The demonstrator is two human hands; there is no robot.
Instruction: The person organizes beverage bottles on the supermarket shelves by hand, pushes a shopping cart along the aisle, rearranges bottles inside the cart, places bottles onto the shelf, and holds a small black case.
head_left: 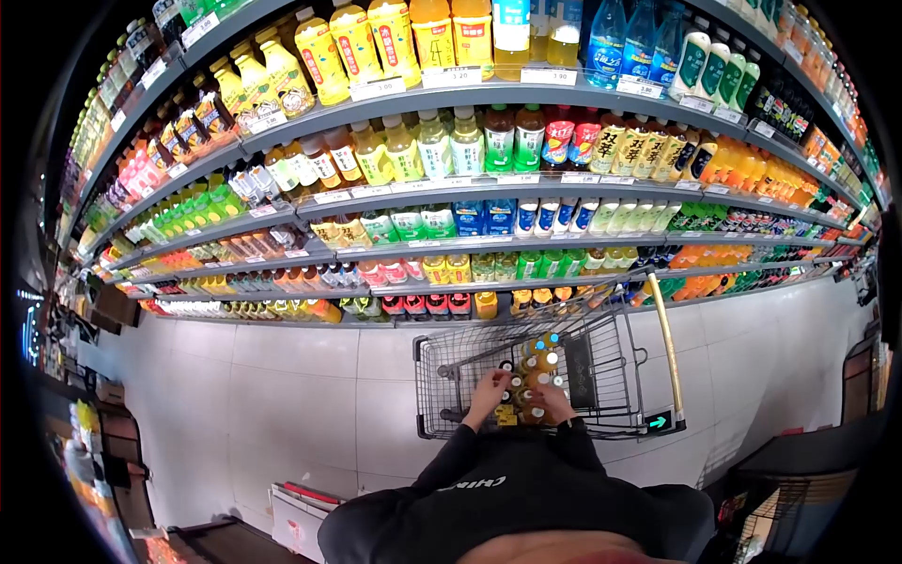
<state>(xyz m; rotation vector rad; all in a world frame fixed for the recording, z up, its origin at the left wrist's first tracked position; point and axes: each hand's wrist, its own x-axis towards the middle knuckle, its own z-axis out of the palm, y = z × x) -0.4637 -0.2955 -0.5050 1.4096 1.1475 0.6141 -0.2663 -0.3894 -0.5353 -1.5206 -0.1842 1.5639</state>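
so both hands are down inside a wire shopping cart (421,425), working in among the bottled drinks (543,379) packed there; I'd call the step in hand sorting or settling bottles in the cart, though that's just my read; left hand (491,387) is over on the left edge of the bunch, right by a dark cap (507,366); can't tell whether its fingers are clamped on that bottle or just touching it; right hand (552,402) sits on the other side, over the bottles nearest the body, and its fingers are too small and overlapped to say if they're apart or gripping

next move, imo, calls for a solid hold on one neck or cap and a straight pull or push, bc the neighbours are jammed in close and could tip

counts: one cart, two hands; in the cart two blue caps (552,337), several pale ones, at least one dark, call it roughly ten bottles, no exact total since they hide each other; up on the top front shelf (507,86), three yellow-labelled bottles (395,42) and two orange ones (471,38) beside them; the rest of the shelving is way too crowded to count
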